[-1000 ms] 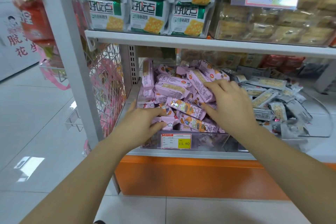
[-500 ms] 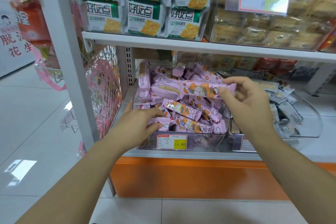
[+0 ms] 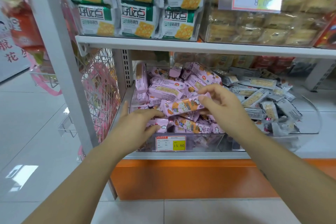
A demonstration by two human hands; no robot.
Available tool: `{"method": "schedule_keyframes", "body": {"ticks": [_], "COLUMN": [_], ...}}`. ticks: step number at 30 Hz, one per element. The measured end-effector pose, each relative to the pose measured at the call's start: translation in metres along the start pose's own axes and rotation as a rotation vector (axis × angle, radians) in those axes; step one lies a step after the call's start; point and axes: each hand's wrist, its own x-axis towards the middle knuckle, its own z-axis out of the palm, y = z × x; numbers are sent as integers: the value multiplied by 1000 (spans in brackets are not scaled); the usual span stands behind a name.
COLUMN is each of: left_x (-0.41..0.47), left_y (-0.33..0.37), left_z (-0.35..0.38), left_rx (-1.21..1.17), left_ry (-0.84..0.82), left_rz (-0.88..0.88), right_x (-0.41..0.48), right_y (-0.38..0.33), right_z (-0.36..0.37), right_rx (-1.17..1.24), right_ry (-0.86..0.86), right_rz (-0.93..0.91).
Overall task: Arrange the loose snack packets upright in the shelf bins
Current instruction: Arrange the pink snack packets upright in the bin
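A clear plastic bin (image 3: 214, 142) on the lower shelf is heaped with several loose pink snack packets (image 3: 164, 90). My right hand (image 3: 223, 104) pinches one pink packet (image 3: 182, 106) by its right end and holds it level above the heap. My left hand (image 3: 138, 123) lies on the front left of the heap, fingers reaching to the held packet's left end and thumb against a small pink packet (image 3: 161, 125). A few packets stand on edge along the bin's left wall (image 3: 141, 78).
To the right, a second clear bin (image 3: 312, 125) holds several grey packets (image 3: 258, 94). The upper shelf (image 3: 200, 45) carries green cracker packs (image 3: 136, 18) and wrapped biscuits. A white upright post (image 3: 60, 54) and wire mesh (image 3: 101, 85) stand left. A price tag (image 3: 171, 143) fronts the bin.
My right hand picked one pink packet out of the heap, lifted it, then carried it down and left toward my left hand. My left hand stayed on the front of the heap.
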Motion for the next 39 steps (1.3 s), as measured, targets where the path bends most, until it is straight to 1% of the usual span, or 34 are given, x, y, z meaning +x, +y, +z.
{"method": "schedule_keyframes", "body": {"ticks": [2,6,9,12,15,17,19,21,23,28,31,35,39], "left_x": [0,1,0,3,5,5,7,8,9,13,18,24,27], "left_y": [0,0,5,9,15,21,26,29,32,38,45,46,51], "left_z": [1,0,-2,-2,-5,-8,-10,-12,-14,-17,-18,-19,-24], "left_rx": [-47,-161,-211,-237,-421,-562,-637,-670,-647,-604,-471,-388,-304], "left_ry": [10,17,38,102,207,239,255,264,247,162,74,-61,-103], "left_rz": [-9,-76,-99,-124,-98,-99,-90,-80,-91,-123,-117,-112,-101], "right_x": [-1,-4,-3,-3,-5,-4,-5,-6,-7,-8,-9,-8,-4], "right_y": [8,21,21,18,20,23,26,29,33,44,50,57,61], "right_z": [2,5,5,5,4,1,-6,-15,-25,-40,-39,-37,-40], "right_rx": [43,-71,-47,-11,-18,-31,-37,-110,-179,-228,-226,-284,-278], "right_ry": [-29,-159,-142,-142,-190,-205,-209,-204,-199,-191,-192,-224,-238], "right_rz": [34,31,19,4,-10,-14,-37,-73,-109,-173,-214,-291,-318]}}
